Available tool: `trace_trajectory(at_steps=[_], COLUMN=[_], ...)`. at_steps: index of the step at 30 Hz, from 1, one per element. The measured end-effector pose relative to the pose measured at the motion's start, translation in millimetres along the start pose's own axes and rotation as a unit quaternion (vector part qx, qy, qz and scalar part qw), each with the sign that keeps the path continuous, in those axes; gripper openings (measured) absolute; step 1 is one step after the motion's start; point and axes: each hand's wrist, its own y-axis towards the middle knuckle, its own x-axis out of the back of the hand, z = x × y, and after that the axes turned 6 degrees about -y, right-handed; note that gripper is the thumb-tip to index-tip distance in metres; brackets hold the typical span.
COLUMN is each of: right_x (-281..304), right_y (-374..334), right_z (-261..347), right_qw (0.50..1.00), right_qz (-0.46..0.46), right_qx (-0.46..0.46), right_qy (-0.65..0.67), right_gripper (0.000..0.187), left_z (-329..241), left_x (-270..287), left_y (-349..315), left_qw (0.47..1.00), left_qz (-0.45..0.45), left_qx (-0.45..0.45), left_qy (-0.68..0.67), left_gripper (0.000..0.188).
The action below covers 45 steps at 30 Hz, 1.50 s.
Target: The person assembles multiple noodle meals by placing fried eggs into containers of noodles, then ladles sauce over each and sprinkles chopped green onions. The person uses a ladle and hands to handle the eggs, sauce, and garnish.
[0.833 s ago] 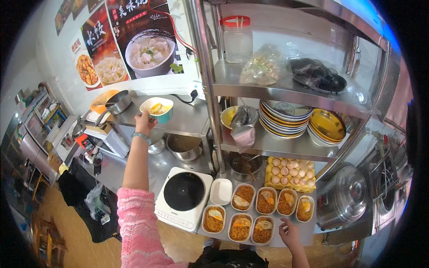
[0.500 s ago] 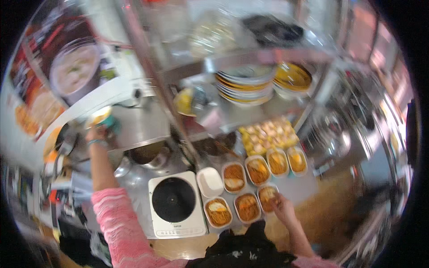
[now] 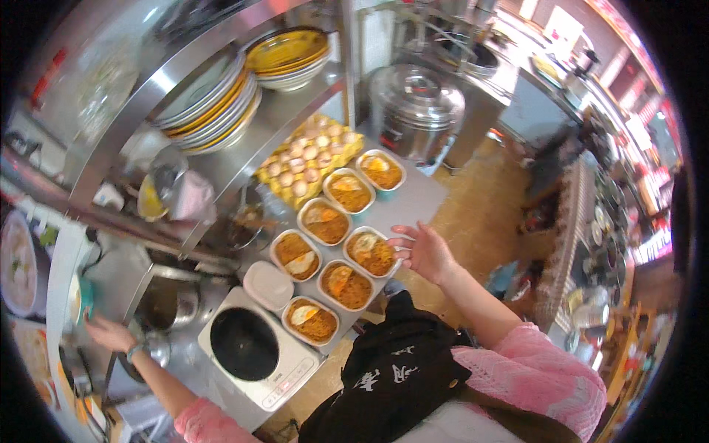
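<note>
Has turned rightward, with right hand (image 3: 425,253) loosely spread and empty at the edge of an egg-topped noodle tray (image 3: 380,275) on the desk (image 3: 418,198), and left hand (image 3: 111,334) by the far-left teal bowl (image 3: 86,295), cannot tell whether gripping.

The view swung right, taking in more brown floor (image 3: 459,203) and leaving the left hand (image 3: 111,336) near its edge. The right hand (image 3: 427,255) withdrew from over a noodle container (image 3: 369,257) to its rim.
</note>
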Motion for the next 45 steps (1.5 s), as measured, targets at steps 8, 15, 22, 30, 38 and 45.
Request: trace_trajectory(at_steps=[8, 15, 22, 30, 38, 45], right_x=[73.2, 207.0, 368.4, 557.5, 447.7, 298.7], right_y=[-69.1, -230.4, -374.1, -459.7, -489.7, -456.5], right_z=[-37.0, -97.6, -72.5, 2.4, 45.1, 68.9], right_qw=[0.988, 0.610, 0.454, 0.373, 0.407, 0.521], right_qz=[-0.143, -0.554, -0.804, -0.857, -0.759, -0.533], right_qx=[0.033, -0.185, 0.002, -0.060, 0.213, 0.331], right_qy=[-0.050, -0.535, -0.384, -0.352, -0.461, -0.578], right_gripper=[0.041, 0.044, 0.037, 0.031, 0.020, 0.013], left_z=[-164.2, -380.4, -507.7, -605.1, -697.3, -776.9], left_x=[-48.1, -19.7, 53.7, 153.5, 226.3, 242.9], left_y=[-42.9, -137.6, -198.4, -257.8, -321.0, -398.9], left_qw=[0.993, 0.888, 0.767, 0.744, 0.431, 0.198], left_qz=[-0.035, 0.153, 0.317, 0.437, 0.696, 0.755], left_qx=[-0.089, -0.149, -0.178, -0.121, 0.252, 0.213], left_qy=[-0.076, -0.407, -0.529, -0.491, -0.516, -0.588], left_gripper=[0.029, 0.026, 0.024, 0.021, 0.020, 0.034])
